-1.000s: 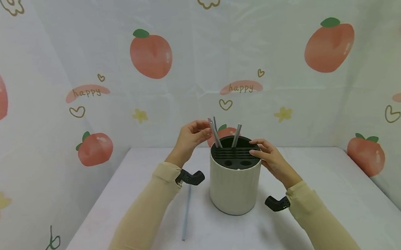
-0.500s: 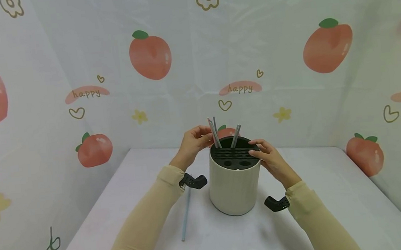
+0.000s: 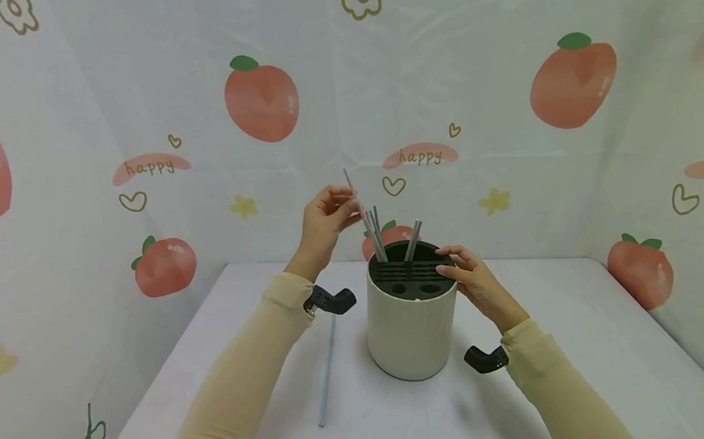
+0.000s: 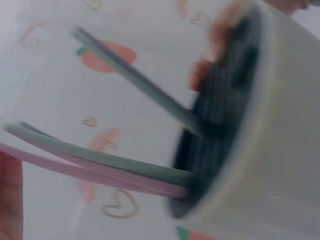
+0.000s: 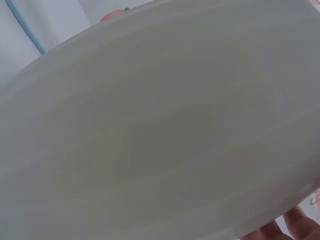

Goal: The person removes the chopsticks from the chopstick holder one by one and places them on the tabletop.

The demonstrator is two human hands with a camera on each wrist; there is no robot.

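A cream round knife block (image 3: 411, 341) with a black slotted insert (image 3: 415, 290) stands upright on the table. My left hand (image 3: 321, 226) pinches a thin pink stick (image 3: 349, 179) at the block's far left, its top rising above the fingers. In the left wrist view that pink stick (image 4: 75, 171) runs from the fingertips down to the insert's opening. Several more thin sticks (image 3: 413, 240), green, grey and pink, lean in the rear opening. My right hand (image 3: 484, 288) grips the block's right rim, fingertips over the insert. Its fingers (image 5: 297, 222) show below the block in the right wrist view.
A light blue stick (image 3: 327, 384) lies on the white table (image 3: 397, 427) left of the block, under the left wrist. A white cloth with fruit prints (image 3: 302, 33) hangs behind and along both sides.
My left hand dips slightly, then rises, drawing the pink stick up so it stands well above the others. My right hand stays at the rim.
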